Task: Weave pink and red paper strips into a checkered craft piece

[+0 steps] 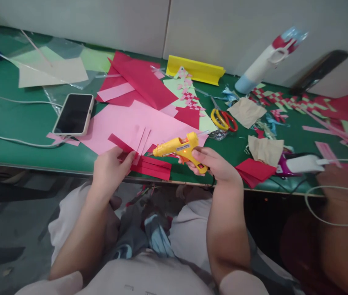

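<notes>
We note a phone [74, 113] (screen dark) on the green bench [17, 123], scissors [223, 119] right of the pink paper [125, 123].

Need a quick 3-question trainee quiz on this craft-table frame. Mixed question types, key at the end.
1. True or false: the right hand grips the yellow glue gun.
2. The left hand pinches: A) a pencil B) red paper strips C) a tape roll
3. Fill in: the phone lies on the green table, screen ___.
Key: 1 true; 2 B; 3 up.
</notes>
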Demonstrator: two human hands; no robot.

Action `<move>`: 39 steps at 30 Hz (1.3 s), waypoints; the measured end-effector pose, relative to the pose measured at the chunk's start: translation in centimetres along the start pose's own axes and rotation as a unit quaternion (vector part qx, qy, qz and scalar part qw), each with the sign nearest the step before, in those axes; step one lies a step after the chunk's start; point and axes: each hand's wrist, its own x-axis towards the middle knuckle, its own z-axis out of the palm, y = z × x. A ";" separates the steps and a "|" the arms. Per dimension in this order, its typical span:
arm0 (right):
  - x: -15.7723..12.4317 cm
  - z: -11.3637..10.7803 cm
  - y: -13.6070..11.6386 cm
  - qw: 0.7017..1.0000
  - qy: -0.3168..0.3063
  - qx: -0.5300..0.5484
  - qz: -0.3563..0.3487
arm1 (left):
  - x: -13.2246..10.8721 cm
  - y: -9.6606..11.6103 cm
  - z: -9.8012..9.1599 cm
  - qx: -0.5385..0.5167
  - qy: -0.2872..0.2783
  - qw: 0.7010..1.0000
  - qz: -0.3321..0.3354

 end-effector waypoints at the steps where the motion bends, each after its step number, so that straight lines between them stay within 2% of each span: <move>1: 0.2 0.2 0.1 1.000 0.004 -0.013 0.009 | 0.0 -0.1 0.1 -0.005 0.003 1.000 0.000; 6: 1.2 1.5 0.4 0.997 0.014 -0.073 0.032 | 0.0 -0.6 0.5 -0.007 0.018 1.000 -0.008; 15: 2.4 3.1 -0.1 0.985 0.014 -0.173 0.016 | -0.2 -0.7 0.5 0.006 0.020 1.000 0.014; 26: 2.3 3.8 -0.5 0.965 0.034 -0.261 0.019 | -0.3 -0.9 0.7 0.019 0.017 1.000 0.018; 35: 2.1 4.4 -1.3 0.955 0.037 -0.295 -0.016 | -0.3 -0.9 0.7 0.011 0.018 1.000 0.020; 39: 2.1 4.4 -1.3 0.955 0.037 -0.293 -0.010 | -0.3 -1.0 0.7 0.011 0.017 1.000 0.021</move>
